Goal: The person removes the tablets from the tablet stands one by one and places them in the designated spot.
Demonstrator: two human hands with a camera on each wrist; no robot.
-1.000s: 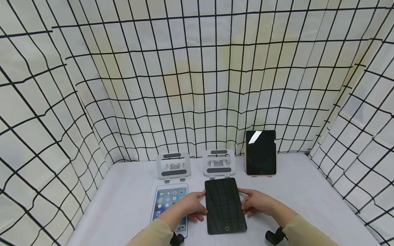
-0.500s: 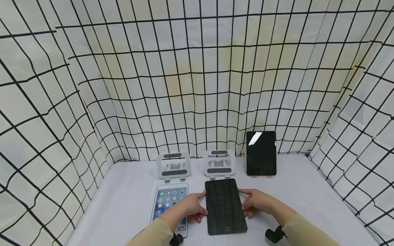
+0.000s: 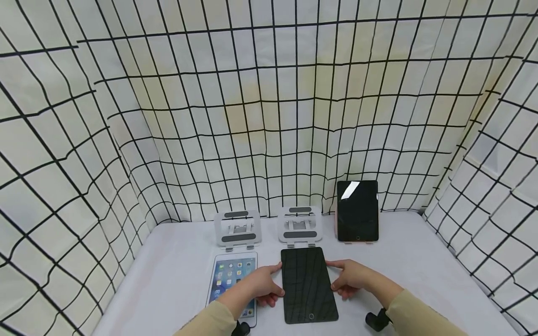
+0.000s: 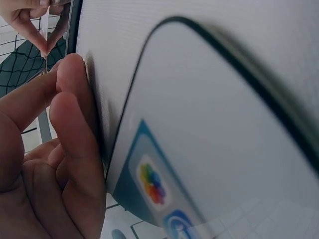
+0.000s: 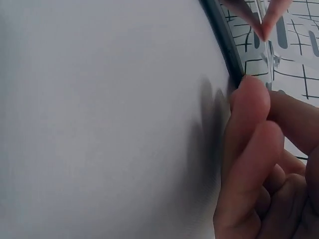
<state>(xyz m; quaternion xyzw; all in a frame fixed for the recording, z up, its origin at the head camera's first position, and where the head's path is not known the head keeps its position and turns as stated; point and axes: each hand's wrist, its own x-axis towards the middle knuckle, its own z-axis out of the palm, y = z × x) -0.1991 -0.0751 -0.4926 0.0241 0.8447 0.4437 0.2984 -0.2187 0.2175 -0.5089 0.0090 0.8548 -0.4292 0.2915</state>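
Observation:
A tablet with a dark screen (image 3: 309, 284) lies face up on the white table between my two hands. My left hand (image 3: 262, 282) grips its left edge with curled fingers, and in the left wrist view the fingertips (image 4: 72, 74) come close to the table. On the opposite edge my right hand (image 3: 353, 275) holds the same tablet, its fingertips (image 5: 253, 99) meeting the dark rim in the right wrist view. Under my left forearm lies a white tablet (image 3: 229, 270) with its screen lit, partly covered.
Two white stands with grey pads, a left one (image 3: 237, 228) and a middle one (image 3: 300, 225), stand behind the tablets. At the back right another dark tablet (image 3: 357, 210) leans upright on a pinkish stand. Gridded white cloth (image 3: 269, 112) encloses the table.
Both hands keep their places on the dark tablet. The whole head view has shifted down very slightly; nothing else has visibly moved.

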